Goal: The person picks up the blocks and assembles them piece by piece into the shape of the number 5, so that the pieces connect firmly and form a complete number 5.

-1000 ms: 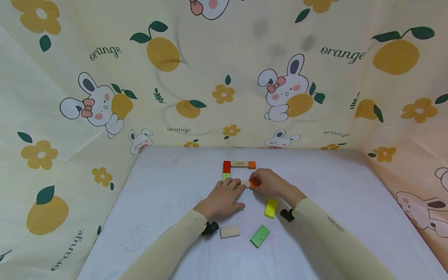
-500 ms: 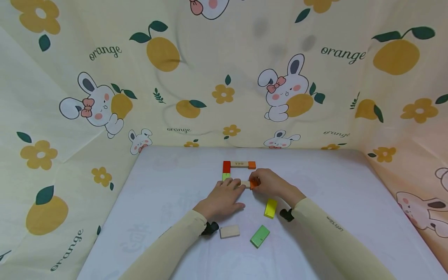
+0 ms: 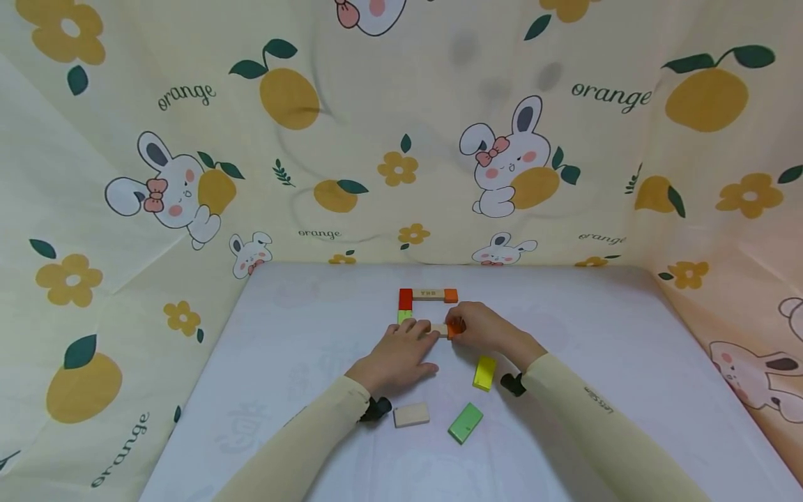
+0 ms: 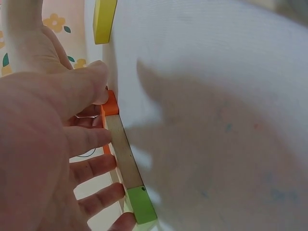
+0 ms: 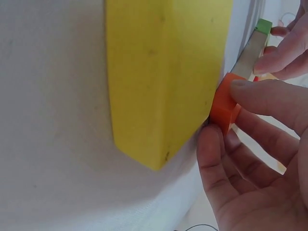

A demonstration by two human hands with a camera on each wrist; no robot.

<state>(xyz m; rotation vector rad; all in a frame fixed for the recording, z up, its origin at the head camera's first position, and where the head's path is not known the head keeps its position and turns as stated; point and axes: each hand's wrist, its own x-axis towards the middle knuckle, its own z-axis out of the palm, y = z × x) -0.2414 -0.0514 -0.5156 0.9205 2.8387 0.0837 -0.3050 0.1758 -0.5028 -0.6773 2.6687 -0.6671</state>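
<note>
Toy blocks lie end to end on the white tabletop. At the back of the head view, a red block (image 3: 405,300) meets a plain wooden block with dark print (image 3: 429,295), which ends at an orange block (image 3: 451,295). A yellow-green block (image 3: 405,316) continues toward me from the red one. My left hand (image 3: 396,355) lies spread, its fingertips touching a plain wooden block (image 4: 126,151) beside a green block (image 4: 142,204). My right hand (image 3: 479,328) pinches a nearer orange block (image 5: 223,103) between thumb and fingers, right at the wooden block's end.
Nearer me lie a yellow block (image 3: 484,373), a green block (image 3: 465,423) and a pale wooden block (image 3: 411,415), each separate. A cloth (image 3: 351,258) printed with rabbits and oranges hangs behind and beside the tabletop (image 3: 301,314).
</note>
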